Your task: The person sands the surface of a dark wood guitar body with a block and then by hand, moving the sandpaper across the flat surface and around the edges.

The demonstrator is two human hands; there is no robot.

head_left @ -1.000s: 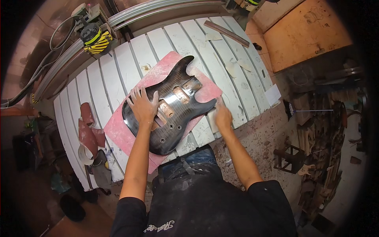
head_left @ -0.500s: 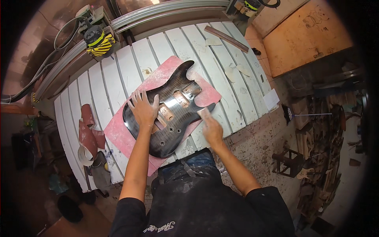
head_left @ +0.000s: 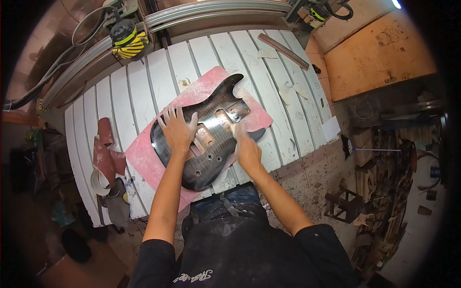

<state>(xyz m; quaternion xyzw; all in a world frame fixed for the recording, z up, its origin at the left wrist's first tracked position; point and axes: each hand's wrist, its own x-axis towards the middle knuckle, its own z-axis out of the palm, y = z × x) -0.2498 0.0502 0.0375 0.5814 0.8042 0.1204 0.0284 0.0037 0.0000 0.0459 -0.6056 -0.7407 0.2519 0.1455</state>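
As left hand (head_left: pixel 178 128) splays on guitar body (head_left: pixel 221 144) | edgeside right grip (head_left: pixel 248 150) unclear | slats (head_left: pixel 298 126) beyond

Blurred right grip (head_left: pixel 248 151); guitar body (head_left: pixel 223 140) partly hidden under left grip (head_left: pixel 178 133); black shirt (head_left: pixel 254 252) cut off below.

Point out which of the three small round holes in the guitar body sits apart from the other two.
The lowest hole in the picture; the other two holes sit close together, higher up and to its right on the guitar body.
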